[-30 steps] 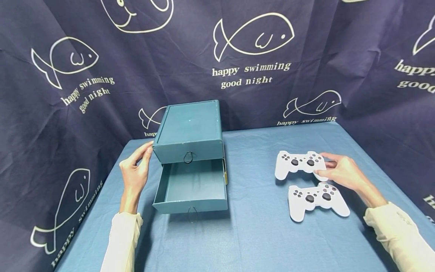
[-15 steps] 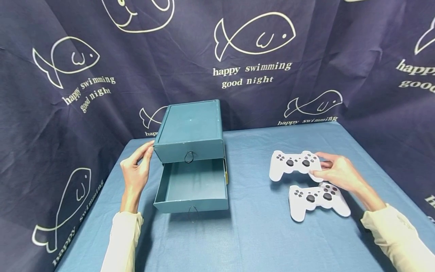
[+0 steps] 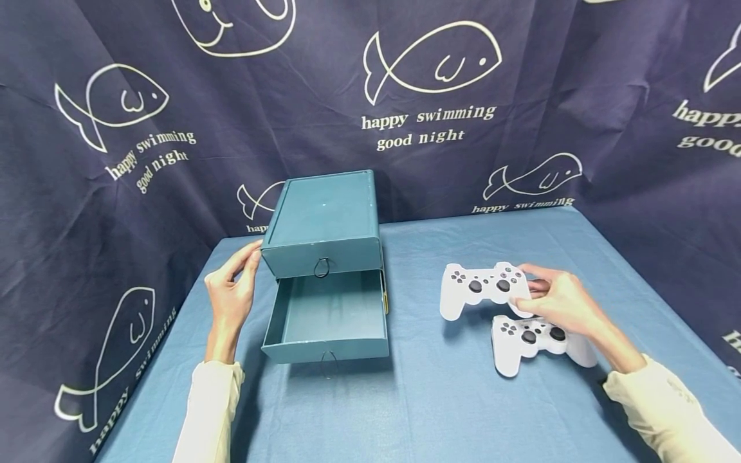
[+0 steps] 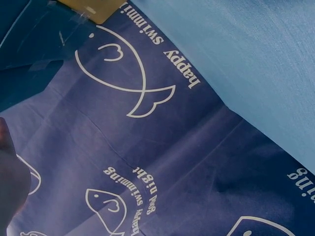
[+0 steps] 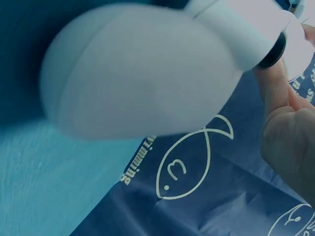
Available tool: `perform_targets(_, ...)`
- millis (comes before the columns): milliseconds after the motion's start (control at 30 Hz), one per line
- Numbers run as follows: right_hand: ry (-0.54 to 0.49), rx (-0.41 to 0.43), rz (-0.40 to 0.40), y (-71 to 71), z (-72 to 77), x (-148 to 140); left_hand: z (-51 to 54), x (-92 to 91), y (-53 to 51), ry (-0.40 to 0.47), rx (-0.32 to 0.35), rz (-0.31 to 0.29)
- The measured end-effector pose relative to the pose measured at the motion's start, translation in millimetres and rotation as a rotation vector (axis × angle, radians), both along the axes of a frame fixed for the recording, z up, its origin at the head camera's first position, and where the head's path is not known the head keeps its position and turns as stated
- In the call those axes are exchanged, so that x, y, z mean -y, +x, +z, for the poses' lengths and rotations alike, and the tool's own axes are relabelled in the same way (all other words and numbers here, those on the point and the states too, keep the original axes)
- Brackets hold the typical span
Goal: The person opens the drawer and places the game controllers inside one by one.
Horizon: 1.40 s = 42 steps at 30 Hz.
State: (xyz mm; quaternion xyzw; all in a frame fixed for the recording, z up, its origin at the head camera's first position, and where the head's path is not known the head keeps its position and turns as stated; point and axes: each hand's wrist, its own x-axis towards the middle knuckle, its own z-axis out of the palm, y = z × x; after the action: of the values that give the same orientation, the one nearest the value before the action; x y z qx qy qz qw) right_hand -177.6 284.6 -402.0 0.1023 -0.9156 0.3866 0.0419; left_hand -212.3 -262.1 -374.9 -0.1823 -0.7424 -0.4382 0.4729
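Note:
My right hand [image 3: 564,302] pinches a white game controller [image 3: 485,287] by its right grip, raised a little above the cloth. A second white game controller [image 3: 529,344] lies below it, its right part covered by my hand and wrist. In the right wrist view, the controllers' white shell [image 5: 142,73] is large and close. At left stands a teal two-drawer box [image 3: 327,209], upper drawer closed, lower drawer [image 3: 327,308] pulled out with nothing inside. My left hand [image 3: 231,289] touches the box's upper left front corner with thumb and fingertips.
A blue cloth [image 3: 440,399] covers the table. Dark curtains [image 3: 428,167] with fish drawings hang behind and at both sides. Thin wire loops [image 3: 321,267] serve as drawer pulls. A yellow piece [image 3: 384,300] shows at the box's right side.
My right hand has carried the held controller leftward and slightly toward me, and it covers more of the other controller. The left hand and the drawer box stay in place.

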Motion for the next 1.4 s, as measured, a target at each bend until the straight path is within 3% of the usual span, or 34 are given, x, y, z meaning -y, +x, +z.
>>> perform_targets(767,-0.156,0.004,0.028,26.4,24.1,48,0.5,-1.1,1.5,-0.004,0.005,0.01)
perform_targets(1400,-0.243,-0.018,0.11,26.0,39.7,87,0.8,0.1,0.0,0.002,0.004,-0.003)
